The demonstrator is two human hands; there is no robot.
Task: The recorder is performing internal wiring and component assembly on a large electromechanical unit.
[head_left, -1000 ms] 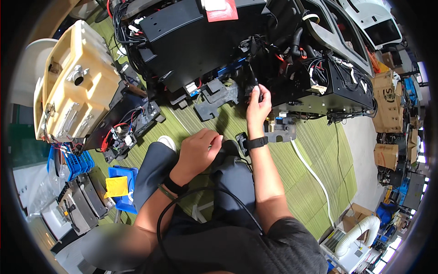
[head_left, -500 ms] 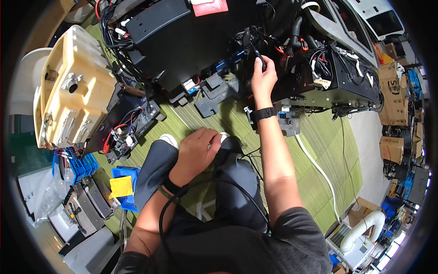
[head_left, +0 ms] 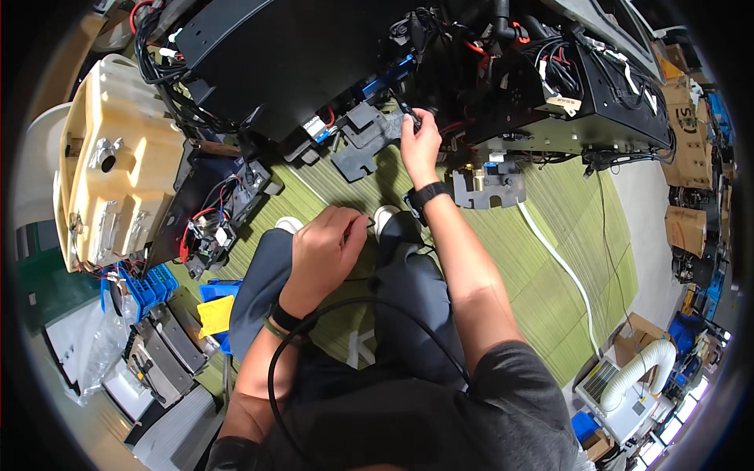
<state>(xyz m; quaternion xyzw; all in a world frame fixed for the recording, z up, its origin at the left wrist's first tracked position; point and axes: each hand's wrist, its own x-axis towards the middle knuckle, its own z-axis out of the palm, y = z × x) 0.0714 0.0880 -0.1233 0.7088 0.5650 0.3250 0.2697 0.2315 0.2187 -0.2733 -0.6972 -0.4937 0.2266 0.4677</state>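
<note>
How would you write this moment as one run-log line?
right hand: gripping slim dark object; left hand: curled, palm hidden; nearby: dark grey bracket

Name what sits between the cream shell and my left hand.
In the head view: a black wired assembly, then green carpet and the left trouser leg.

Workshop: black machine housings (head_left: 290,74), bundled cables (head_left: 553,60), cardboard boxes (head_left: 685,125), blue plastic crate (head_left: 155,292), white ribbed hose (head_left: 665,365).

On my right, a cardboard box (head_left: 680,161) carries large dark lettering; a grey bracket (head_left: 364,133) bears a dark numeral; a white label's (head_left: 314,127) print is unreadable
</note>
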